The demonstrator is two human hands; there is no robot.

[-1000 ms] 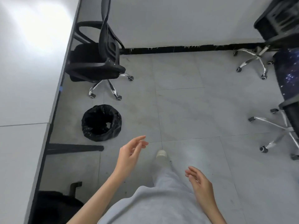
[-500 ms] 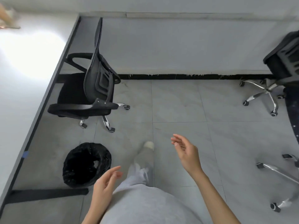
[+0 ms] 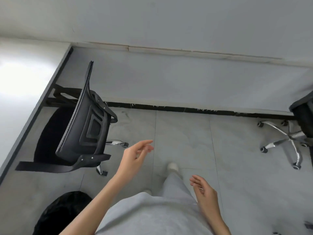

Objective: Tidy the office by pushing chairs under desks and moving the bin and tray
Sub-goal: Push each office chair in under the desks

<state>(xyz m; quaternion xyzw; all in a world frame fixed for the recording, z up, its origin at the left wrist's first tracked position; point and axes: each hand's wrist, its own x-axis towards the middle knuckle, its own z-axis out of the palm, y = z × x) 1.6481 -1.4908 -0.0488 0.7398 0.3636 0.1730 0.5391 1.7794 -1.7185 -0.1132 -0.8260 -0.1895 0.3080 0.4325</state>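
1. The chair [image 3: 81,133] is seen at the left, its seat partly under the desk [image 3: 25,85], backrest still out in the aisle.
2. The left hand [image 3: 133,158] is held out just right of the backrest, fingers loose and spread, nothing gripped, likely readied for a push.
3. The right hand [image 3: 205,194] is kept low and near, fingers relaxed, nothing held.
4. The bin [image 3: 62,212] is left on the floor, near left.
5. A second chair [image 3: 288,138] is parked far right, well apart.
6. No tray is seen.

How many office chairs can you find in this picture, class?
2. One black chair stands at the left, beside the white desk. Another chair sits at the right edge, partly cut off. More may lie outside the frame.
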